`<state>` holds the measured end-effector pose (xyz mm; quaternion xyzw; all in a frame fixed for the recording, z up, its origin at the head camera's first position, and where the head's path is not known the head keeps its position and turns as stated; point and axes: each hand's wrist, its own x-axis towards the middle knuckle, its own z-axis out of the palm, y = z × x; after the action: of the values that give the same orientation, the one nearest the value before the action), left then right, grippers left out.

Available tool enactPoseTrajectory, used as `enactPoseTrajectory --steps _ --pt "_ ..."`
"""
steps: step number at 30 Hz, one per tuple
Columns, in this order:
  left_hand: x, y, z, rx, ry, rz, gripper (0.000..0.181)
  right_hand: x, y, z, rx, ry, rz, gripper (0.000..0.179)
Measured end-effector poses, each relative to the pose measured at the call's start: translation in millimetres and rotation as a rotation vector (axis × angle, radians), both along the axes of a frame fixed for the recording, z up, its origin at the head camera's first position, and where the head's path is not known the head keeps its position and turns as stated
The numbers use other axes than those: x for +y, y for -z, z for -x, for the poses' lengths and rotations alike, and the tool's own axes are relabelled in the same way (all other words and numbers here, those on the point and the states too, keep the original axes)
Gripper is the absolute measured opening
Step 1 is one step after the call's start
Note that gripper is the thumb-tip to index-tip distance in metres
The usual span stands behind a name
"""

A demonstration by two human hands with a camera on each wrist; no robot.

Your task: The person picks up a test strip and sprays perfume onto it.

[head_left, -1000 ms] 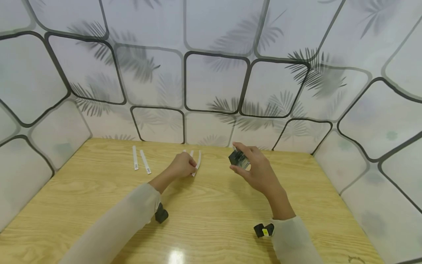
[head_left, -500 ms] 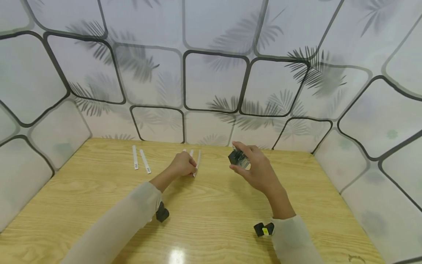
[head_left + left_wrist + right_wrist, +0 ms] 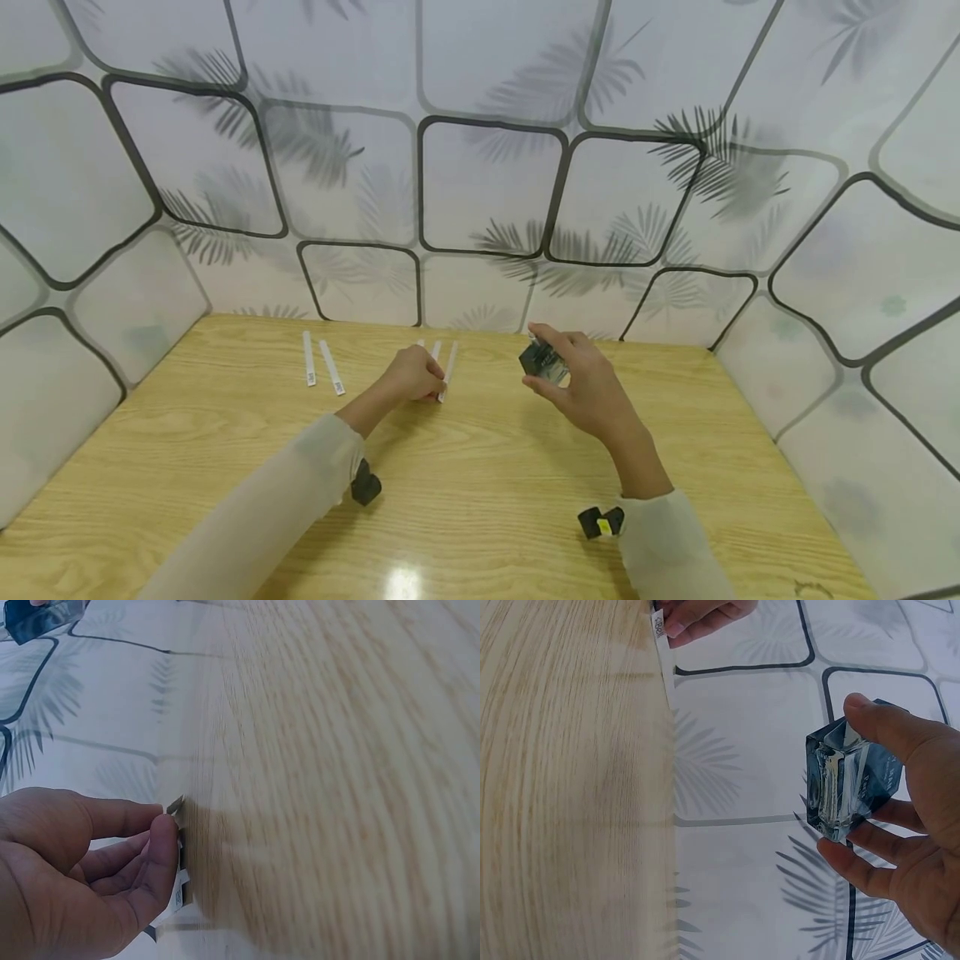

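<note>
My left hand (image 3: 411, 375) pinches the near end of a white paper test strip (image 3: 452, 360) between thumb and index finger, low over the table. In the left wrist view, fingertips meet on that strip's edge (image 3: 175, 804). Two more strips lie beside it, mostly hidden behind the hand. My right hand (image 3: 592, 390) holds a dark, clear-sided glass perfume bottle (image 3: 542, 360) in the air, to the right of the strips. In the right wrist view, the thumb is on one end of the bottle (image 3: 840, 784) and fingers on the other, its thick glass base facing left.
Two more white strips, one (image 3: 309, 358) and another (image 3: 332, 367), lie at the back left with small printed labels at their near ends. The wooden table (image 3: 480, 500) meets a patterned wall covering (image 3: 480, 183) at the back and sides.
The strip in my left hand was slightly bowed and now looks straight. My left hand has barely shifted. My right hand keeps the bottle at the same spot.
</note>
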<state>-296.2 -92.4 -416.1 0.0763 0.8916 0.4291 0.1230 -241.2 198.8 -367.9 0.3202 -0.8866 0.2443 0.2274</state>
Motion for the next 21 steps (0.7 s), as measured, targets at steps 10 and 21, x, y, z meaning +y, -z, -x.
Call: enactPoseTrajectory --steps 10,21 --pt "-7.0 -5.3 -1.9 -0.011 -0.012 -0.032 0.019 0.2 0.1 -0.1 -0.001 -0.002 -0.002 0.077" --pt "-26.5 -9.1 -3.4 0.017 -0.005 -0.08 0.025 -0.6 -0.2 -0.8 -0.001 -0.009 0.002 0.076"
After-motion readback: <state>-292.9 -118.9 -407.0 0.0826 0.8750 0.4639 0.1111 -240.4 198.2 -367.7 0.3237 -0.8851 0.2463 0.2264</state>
